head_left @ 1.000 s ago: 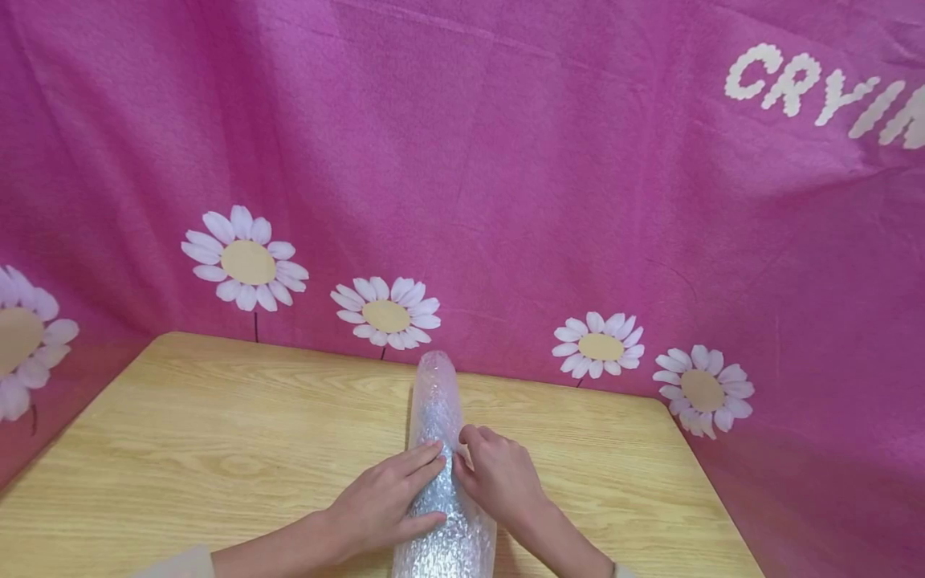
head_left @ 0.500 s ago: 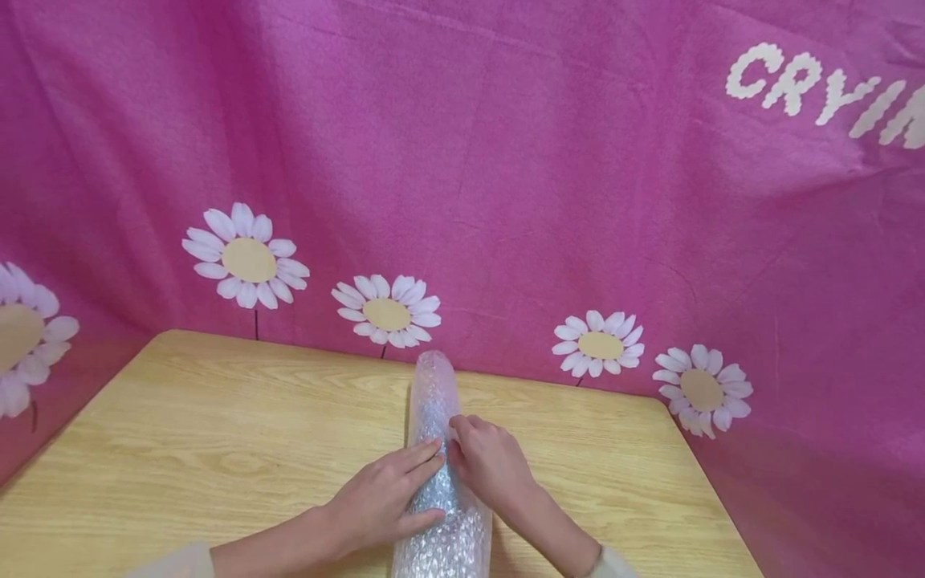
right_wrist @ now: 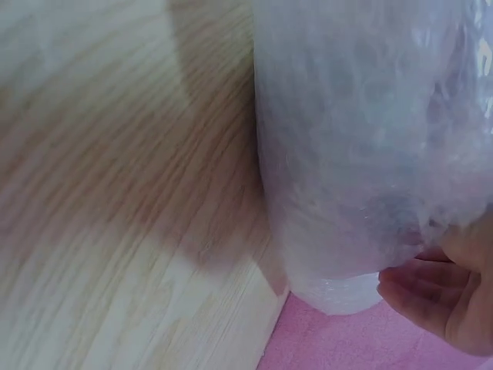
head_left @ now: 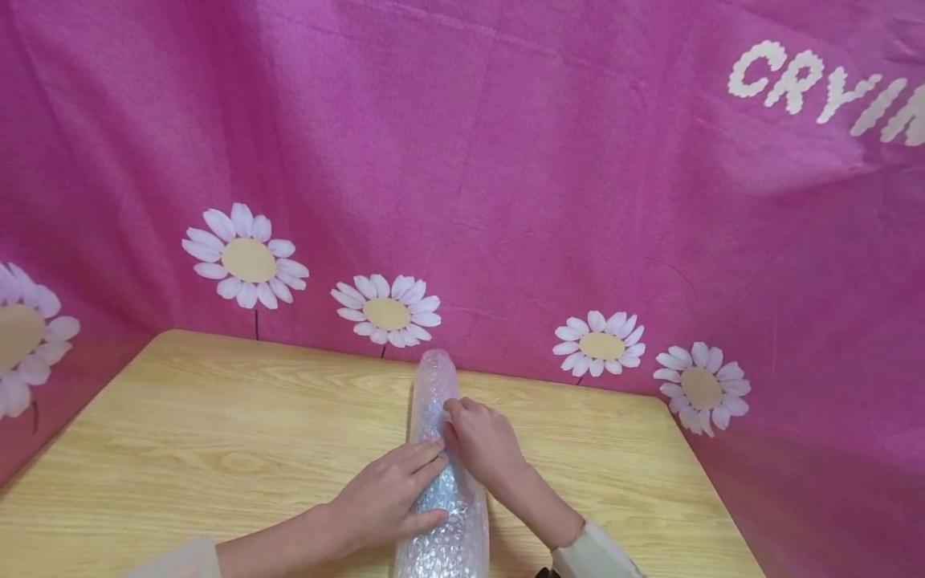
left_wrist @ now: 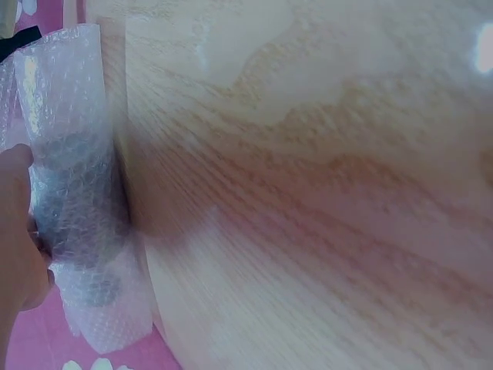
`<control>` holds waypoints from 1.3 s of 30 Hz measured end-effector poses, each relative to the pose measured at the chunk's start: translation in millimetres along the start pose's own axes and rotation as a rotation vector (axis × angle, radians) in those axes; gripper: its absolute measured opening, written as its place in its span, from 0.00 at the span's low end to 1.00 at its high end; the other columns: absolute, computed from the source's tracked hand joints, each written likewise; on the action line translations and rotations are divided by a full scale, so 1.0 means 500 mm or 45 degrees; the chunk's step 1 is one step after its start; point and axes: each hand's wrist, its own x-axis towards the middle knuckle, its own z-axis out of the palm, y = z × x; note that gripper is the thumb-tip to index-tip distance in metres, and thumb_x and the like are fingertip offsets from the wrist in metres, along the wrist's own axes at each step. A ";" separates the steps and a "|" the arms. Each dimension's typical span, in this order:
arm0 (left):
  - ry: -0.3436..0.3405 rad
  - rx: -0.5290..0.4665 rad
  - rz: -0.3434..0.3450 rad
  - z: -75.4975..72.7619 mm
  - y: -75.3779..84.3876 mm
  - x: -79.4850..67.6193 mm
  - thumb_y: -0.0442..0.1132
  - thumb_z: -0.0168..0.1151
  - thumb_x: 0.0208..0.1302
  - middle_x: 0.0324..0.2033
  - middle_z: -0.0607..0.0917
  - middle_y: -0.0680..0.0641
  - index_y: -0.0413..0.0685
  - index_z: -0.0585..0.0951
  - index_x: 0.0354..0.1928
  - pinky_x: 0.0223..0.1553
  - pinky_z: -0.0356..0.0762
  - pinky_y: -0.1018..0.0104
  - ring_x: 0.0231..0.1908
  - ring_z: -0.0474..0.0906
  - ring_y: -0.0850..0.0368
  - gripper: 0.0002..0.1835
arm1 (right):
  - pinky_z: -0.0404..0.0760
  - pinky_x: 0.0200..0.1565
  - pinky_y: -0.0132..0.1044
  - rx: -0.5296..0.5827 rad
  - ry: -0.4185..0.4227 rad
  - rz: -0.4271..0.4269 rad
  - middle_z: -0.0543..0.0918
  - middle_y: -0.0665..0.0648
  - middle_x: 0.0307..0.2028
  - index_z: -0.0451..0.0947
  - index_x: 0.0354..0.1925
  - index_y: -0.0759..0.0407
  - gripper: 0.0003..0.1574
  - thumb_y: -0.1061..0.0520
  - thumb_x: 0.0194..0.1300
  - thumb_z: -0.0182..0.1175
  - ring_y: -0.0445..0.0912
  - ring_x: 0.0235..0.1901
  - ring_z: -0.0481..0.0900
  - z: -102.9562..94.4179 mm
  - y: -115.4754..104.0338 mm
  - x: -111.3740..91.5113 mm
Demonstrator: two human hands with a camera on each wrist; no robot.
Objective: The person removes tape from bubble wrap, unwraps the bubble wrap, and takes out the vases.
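A long roll of clear bubble wrap [head_left: 448, 530] lies lengthwise on the wooden table, its far end towards the back edge. Something dark inside the wrap [left_wrist: 81, 193] shows through in the left wrist view; its kind is unclear. My left hand [head_left: 393, 494] rests on the roll's left side and top, fingers extended and thumb apart. On the upper right side, my right hand [head_left: 486, 441] has curled fingers and pinches the bubble wrap near its edge. A pale edge of the wrap [right_wrist: 339, 287] runs up to those fingers in the right wrist view.
The wood-grain table [head_left: 217, 425] extends on both sides of the roll. Behind it hangs a pink cloth [head_left: 470, 160] with printed daisies [head_left: 386, 313] and white letters [head_left: 795, 80]. A small dark object [head_left: 548, 572] shows beside the right sleeve.
My right hand has moved from beside the roll up and left along it, farther towards its far end. My left hand has stayed almost in place, and the roll has barely shifted.
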 end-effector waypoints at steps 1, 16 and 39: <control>0.002 0.006 0.007 0.000 0.000 0.001 0.59 0.69 0.59 0.58 0.81 0.39 0.35 0.81 0.57 0.60 0.74 0.56 0.61 0.75 0.46 0.36 | 0.77 0.19 0.41 -0.009 0.003 -0.005 0.76 0.53 0.22 0.76 0.32 0.59 0.08 0.63 0.58 0.68 0.50 0.21 0.78 0.003 0.001 0.004; -0.014 0.032 0.015 0.001 -0.001 0.004 0.59 0.67 0.61 0.59 0.80 0.39 0.35 0.80 0.58 0.61 0.73 0.56 0.60 0.76 0.47 0.36 | 0.81 0.24 0.39 -0.070 -0.006 -0.135 0.80 0.53 0.27 0.81 0.36 0.59 0.04 0.64 0.60 0.67 0.48 0.26 0.80 0.021 0.007 0.033; 0.010 0.029 0.033 0.006 0.002 0.007 0.59 0.68 0.60 0.58 0.80 0.37 0.34 0.80 0.57 0.61 0.73 0.55 0.60 0.76 0.45 0.36 | 0.78 0.25 0.36 0.102 0.024 -0.074 0.75 0.50 0.23 0.81 0.31 0.57 0.06 0.67 0.58 0.66 0.43 0.22 0.75 0.044 0.032 0.029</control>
